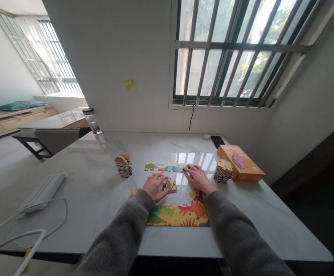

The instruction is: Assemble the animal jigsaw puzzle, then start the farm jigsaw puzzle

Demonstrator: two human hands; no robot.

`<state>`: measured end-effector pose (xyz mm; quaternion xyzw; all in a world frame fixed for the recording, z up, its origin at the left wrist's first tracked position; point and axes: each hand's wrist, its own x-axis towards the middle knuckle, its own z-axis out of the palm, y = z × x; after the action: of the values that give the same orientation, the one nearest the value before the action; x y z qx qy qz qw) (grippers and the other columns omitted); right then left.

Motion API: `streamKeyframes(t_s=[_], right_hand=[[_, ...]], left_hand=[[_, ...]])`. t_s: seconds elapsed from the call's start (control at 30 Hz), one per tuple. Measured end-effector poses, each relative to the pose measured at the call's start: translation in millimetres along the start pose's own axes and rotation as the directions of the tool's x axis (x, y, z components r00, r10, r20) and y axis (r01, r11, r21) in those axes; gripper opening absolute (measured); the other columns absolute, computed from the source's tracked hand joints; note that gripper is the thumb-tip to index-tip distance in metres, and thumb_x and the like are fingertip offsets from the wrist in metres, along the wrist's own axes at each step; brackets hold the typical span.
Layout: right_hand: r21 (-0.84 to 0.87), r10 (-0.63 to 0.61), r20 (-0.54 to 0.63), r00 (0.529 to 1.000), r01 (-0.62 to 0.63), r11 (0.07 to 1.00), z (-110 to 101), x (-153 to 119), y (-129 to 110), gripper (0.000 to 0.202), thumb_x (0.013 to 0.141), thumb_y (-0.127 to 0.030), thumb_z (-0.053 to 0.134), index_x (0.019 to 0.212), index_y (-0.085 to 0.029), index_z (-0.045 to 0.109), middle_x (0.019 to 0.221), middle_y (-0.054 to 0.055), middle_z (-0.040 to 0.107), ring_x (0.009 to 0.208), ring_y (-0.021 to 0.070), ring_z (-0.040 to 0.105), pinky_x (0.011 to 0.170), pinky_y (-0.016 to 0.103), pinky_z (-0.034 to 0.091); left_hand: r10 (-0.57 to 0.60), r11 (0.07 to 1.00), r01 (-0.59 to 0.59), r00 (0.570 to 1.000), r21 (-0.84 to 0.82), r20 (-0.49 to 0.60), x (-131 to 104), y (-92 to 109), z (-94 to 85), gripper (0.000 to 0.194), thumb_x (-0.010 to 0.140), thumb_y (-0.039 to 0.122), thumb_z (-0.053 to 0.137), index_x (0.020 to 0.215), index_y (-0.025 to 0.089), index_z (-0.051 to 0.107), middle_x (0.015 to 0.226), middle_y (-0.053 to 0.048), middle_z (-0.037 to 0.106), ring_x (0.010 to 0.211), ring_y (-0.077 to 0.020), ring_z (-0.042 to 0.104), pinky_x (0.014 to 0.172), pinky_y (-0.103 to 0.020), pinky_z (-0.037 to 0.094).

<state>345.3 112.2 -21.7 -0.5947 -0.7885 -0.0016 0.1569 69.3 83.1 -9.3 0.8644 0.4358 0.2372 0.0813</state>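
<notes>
My left hand (154, 186) curves beside a few loose jigsaw pieces (171, 185), thumb and fingers apart around their left side; whether it touches them is unclear. The fingertips of my right hand (199, 178) hold a jigsaw piece (186, 168) at the right end of a joined strip (169, 167) with a blue picture. At that strip's left end lies a green and yellow piece (150, 166). Closer to me is a joined puzzle section (178, 215) with a green crocodile and a red animal, rising along its right side. My left forearm partly covers its left side.
Stacks of puzzle pieces stand at left (123, 165) and right (223, 171). Behind the right stack lies an orange box (240, 163), with a black phone (218, 142) beyond. A clear bottle (92, 121) stands at the back left. A white power strip (43, 191) with cables lies left.
</notes>
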Motion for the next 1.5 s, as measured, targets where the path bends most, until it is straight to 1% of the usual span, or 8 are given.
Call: streamKeyframes(t_s=[0.37, 0.57, 0.67, 0.77, 0.9, 1.03, 1.27, 1.5], right_hand=[[0.025, -0.010, -0.030, 0.999, 0.011, 1.000, -7.8, -7.5, -2.9, 0.060, 0.091, -0.016, 0.044, 0.151, -0.015, 0.040, 0.148, 0.012, 0.050, 0.139, 0.0268, 0.037, 0.117, 0.043, 0.030], [0.301, 0.028, -0.189, 0.982, 0.031, 0.953, -29.4, -9.1, -22.5, 0.046, 0.093, -0.020, 0.044, 0.138, -0.017, 0.052, 0.127, 0.014, 0.062, 0.123, 0.0279, 0.049, 0.107, 0.044, 0.038], [0.647, -0.018, -0.088, 0.996, 0.071, 0.759, -33.9, -11.0, -44.4, 0.032, 0.098, -0.032, 0.044, 0.124, -0.020, 0.059, 0.097, 0.006, 0.068, 0.089, 0.0207, 0.061, 0.086, 0.037, 0.049], [0.857, -0.082, 0.030, 0.996, 0.017, 0.514, -28.3, -13.7, -64.9, 0.037, 0.098, -0.046, 0.047, 0.122, -0.020, 0.054, 0.074, -0.003, 0.059, 0.065, 0.0148, 0.057, 0.066, 0.030, 0.048], [0.953, -0.079, 0.104, 0.991, -0.076, 0.292, -19.3, -14.3, -75.2, 0.044, 0.088, -0.058, 0.060, 0.109, -0.021, 0.052, 0.074, -0.003, 0.059, 0.064, 0.0135, 0.057, 0.056, 0.026, 0.044], [0.973, -0.038, 0.153, 0.988, -0.143, 0.182, -20.8, -13.0, -72.1, 0.047, 0.078, -0.061, 0.070, 0.094, -0.022, 0.049, 0.074, -0.002, 0.064, 0.062, 0.0134, 0.059, 0.057, 0.026, 0.044], [0.946, -0.087, 0.207, 0.974, -0.176, 0.272, -25.2, -15.9, -75.8, 0.041, 0.079, -0.056, 0.071, 0.082, -0.018, 0.059, 0.069, -0.001, 0.060, 0.061, 0.0130, 0.054, 0.060, 0.027, 0.041], [0.917, -0.061, 0.200, 0.978, -0.165, 0.363, -23.3, -17.6, -74.1, 0.037, 0.083, -0.055, 0.066, 0.083, -0.018, 0.065, 0.066, -0.002, 0.055, 0.060, 0.0126, 0.047, 0.058, 0.026, 0.036]], left_hand=[[0.020, 0.999, -0.018, 0.999, -0.042, 0.050, 1.0, -5.8, 8.7, 0.038, 0.073, 0.025, 0.074, 0.110, 0.022, 0.064, 0.107, -0.007, 0.063, 0.103, -0.0282, 0.055, 0.092, -0.044, 0.046], [0.098, 0.976, -0.133, 0.976, -0.174, -0.193, 2.7, 0.9, 0.9, 0.038, 0.069, 0.021, 0.073, 0.105, 0.020, 0.060, 0.107, -0.009, 0.058, 0.101, -0.0275, 0.056, 0.092, -0.044, 0.050], [0.140, 0.944, -0.228, 0.931, -0.239, -0.336, 3.8, 8.9, -7.5, 0.034, 0.072, 0.017, 0.068, 0.104, 0.020, 0.058, 0.111, -0.010, 0.054, 0.109, -0.0280, 0.055, 0.096, -0.043, 0.051], [0.195, 0.915, -0.302, 0.912, -0.269, -0.361, 3.8, 15.8, -12.0, 0.031, 0.074, 0.014, 0.066, 0.103, 0.020, 0.058, 0.112, -0.010, 0.054, 0.114, -0.0272, 0.055, 0.100, -0.044, 0.050], [0.234, 0.904, -0.329, 0.915, -0.274, -0.327, 2.7, 18.9, -10.1, 0.027, 0.076, 0.013, 0.065, 0.102, 0.020, 0.060, 0.113, -0.010, 0.057, 0.111, -0.0255, 0.058, 0.099, -0.042, 0.052], [0.227, 0.918, -0.323, 0.903, -0.230, -0.364, 3.2, 14.5, -8.0, 0.030, 0.084, 0.014, 0.061, 0.113, 0.020, 0.061, 0.123, -0.012, 0.056, 0.121, -0.0263, 0.055, 0.105, -0.045, 0.049], [0.186, 0.945, -0.267, 0.915, -0.190, -0.357, 2.6, 11.3, -10.7, 0.035, 0.095, 0.012, 0.046, 0.126, 0.022, 0.059, 0.119, -0.010, 0.064, 0.116, -0.0238, 0.059, 0.105, -0.043, 0.050], [0.196, 0.952, -0.257, 0.929, -0.165, -0.314, 0.3, 15.5, -13.8, 0.061, 0.085, 0.027, 0.067, 0.142, 0.022, 0.046, 0.134, -0.014, 0.055, 0.128, -0.0305, 0.052, 0.110, -0.049, 0.045]])
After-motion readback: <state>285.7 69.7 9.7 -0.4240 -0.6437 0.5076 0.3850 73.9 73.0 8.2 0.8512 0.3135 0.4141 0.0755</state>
